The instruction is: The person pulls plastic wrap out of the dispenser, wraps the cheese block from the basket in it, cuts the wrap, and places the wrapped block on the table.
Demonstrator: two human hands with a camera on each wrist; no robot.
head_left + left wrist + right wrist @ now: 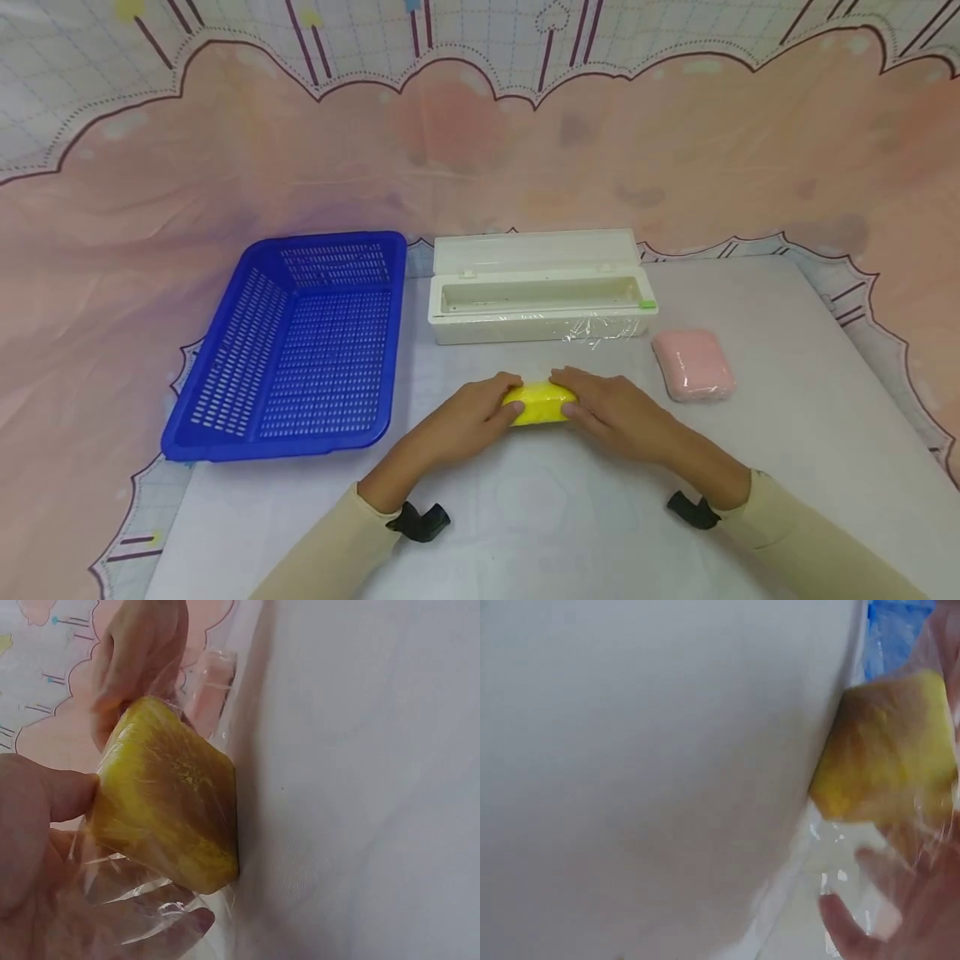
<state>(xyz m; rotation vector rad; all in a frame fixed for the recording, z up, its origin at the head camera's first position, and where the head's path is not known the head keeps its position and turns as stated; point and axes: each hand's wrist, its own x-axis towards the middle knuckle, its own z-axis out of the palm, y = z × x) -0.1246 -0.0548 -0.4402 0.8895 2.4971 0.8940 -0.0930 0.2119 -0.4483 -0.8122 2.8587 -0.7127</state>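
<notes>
Between the two hands a yellow clay-like block (538, 403) in clear plastic wrap stands on edge on the white table. My left hand (471, 418) pinches its left end, thumb on the near side and fingers on the far side. At the right end my right hand (619, 414) holds it the same way. In the left wrist view the left thumb presses the edge of the yellow block (169, 802), and loose film spreads over the fingers. The right wrist view shows the yellow block (892, 750) with several right fingers spread below it, partly blurred.
A blue perforated basket (392, 375) stands at the left. Behind the hands is a long white box (543, 327) with its lid raised and film along its front. A pink wrapped block (693, 365) lies to the right. Patterned cloth (465, 167) hangs behind the white table (810, 467).
</notes>
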